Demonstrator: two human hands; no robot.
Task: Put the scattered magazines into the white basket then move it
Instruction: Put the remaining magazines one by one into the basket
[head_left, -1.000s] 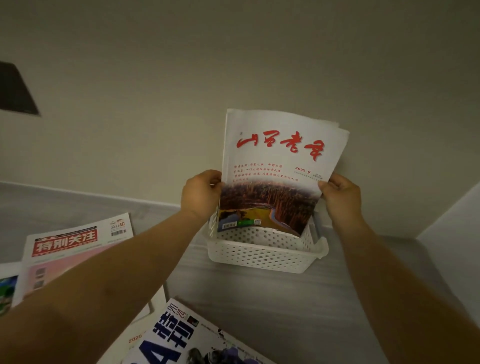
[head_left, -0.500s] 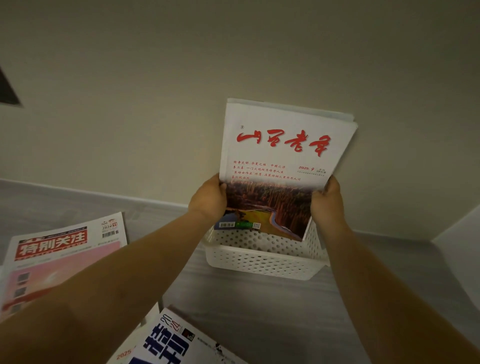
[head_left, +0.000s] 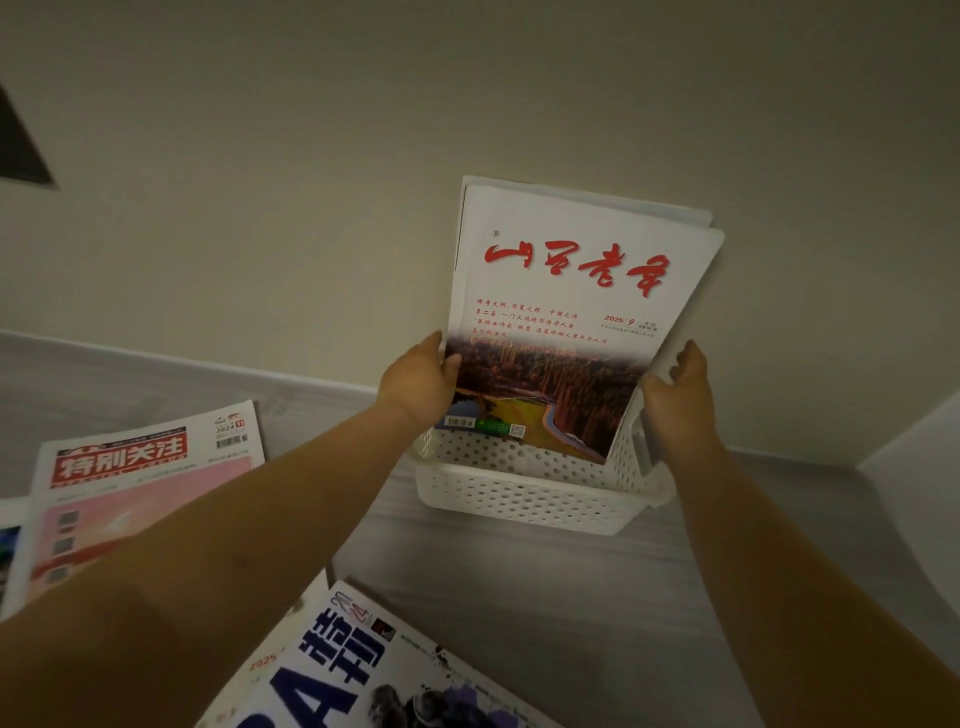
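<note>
A white perforated basket (head_left: 519, 499) sits on the grey table near the wall. Standing upright in it is a white magazine with red calligraphy (head_left: 571, 291), with at least one more magazine behind it, leaning toward the wall. My left hand (head_left: 421, 384) grips the front magazine's left edge. My right hand (head_left: 680, 389) is at its right edge, fingers loosened and curled beside the basket's right end. On the table to the left lies a pink magazine with a red title (head_left: 140, 499). A blue-lettered magazine (head_left: 343, 670) lies near the front edge.
A beige wall (head_left: 467, 104) rises right behind the basket. A white side panel (head_left: 919, 457) closes off the table at the right. Another magazine's edge (head_left: 8, 551) shows at the far left. Bare grey tabletop (head_left: 571, 597) lies in front of the basket.
The magazines have been pushed upright and squared in the basket. My right hand has loosened its grip and slid to the edge; my left hand still holds.
</note>
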